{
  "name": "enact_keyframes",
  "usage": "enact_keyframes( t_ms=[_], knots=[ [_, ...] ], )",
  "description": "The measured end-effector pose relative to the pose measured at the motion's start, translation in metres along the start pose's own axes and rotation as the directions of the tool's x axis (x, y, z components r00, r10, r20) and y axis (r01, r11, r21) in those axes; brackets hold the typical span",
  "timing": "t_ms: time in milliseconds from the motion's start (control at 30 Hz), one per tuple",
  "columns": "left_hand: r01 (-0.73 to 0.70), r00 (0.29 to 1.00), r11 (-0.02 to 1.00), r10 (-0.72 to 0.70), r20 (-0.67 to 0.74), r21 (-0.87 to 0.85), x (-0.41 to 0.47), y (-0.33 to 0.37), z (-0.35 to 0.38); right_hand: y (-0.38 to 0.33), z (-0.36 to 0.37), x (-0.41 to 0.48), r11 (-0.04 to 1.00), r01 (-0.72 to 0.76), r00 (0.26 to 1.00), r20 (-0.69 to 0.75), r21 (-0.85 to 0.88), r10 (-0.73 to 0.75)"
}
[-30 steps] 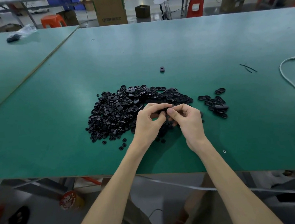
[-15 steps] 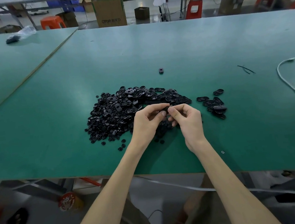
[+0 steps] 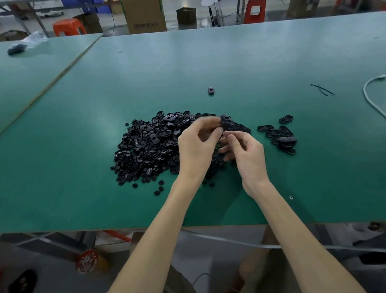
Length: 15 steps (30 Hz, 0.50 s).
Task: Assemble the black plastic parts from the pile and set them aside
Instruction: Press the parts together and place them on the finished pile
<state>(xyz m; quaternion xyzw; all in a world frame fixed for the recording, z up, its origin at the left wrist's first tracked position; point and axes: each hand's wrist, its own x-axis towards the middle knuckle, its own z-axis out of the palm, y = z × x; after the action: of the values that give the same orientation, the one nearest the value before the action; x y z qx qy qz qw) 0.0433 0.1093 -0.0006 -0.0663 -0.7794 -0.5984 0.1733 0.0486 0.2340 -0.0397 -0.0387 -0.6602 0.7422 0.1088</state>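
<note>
Pinching black part [image 3: 225, 121], L hand [image 3: 197, 146] fingertips; R hand [image 3: 246, 152] beside.

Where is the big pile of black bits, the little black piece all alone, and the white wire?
pile of black parts [image 3: 146, 150]: head view, middle of the heap, left of the hands.
lone black piece [image 3: 210, 90]: head view, its centre, beyond the pile.
white cable [image 3: 364, 92]: head view, the bend near its far end.

Green tabletop [image 3: 226, 58] spans a workshop under even overhead light. Beyond it a cardboard box [image 3: 144, 12] stands on grey floor, orange stool [image 3: 68, 26] to its left, red stool [image 3: 255, 9] to its right.
</note>
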Motion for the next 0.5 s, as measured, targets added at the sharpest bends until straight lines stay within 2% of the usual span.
enact_keyframes(
  t_ms=[67, 233, 433, 500],
  knots=[
    [0.008, 1.000, 1.000, -0.008, 0.001, -0.010, 0.011, 0.016, 0.009, 0.000, 0.001, 0.000, 1.000, -0.007, 1.000, 0.017, 0.013, 0.007],
    [0.035, 0.964, 0.997, -0.053, 0.262, 0.071, 0.032, 0.042, 0.049, -0.004, 0.000, 0.000, 1.000, 0.001, 0.999, 0.048, -0.018, 0.000],
    [0.068, 0.932, 0.990, -0.107, 0.346, 0.124, 0.038, 0.042, 0.092, -0.005, -0.005, -0.002, 0.967, -0.123, 0.992, 0.058, 0.223, 0.113],
    [0.073, 0.912, 0.990, -0.116, 0.392, 0.123, 0.040, 0.040, 0.096, -0.006, -0.005, 0.000, 0.973, -0.123, 0.992, 0.017, 0.195, 0.122]
  ],
)
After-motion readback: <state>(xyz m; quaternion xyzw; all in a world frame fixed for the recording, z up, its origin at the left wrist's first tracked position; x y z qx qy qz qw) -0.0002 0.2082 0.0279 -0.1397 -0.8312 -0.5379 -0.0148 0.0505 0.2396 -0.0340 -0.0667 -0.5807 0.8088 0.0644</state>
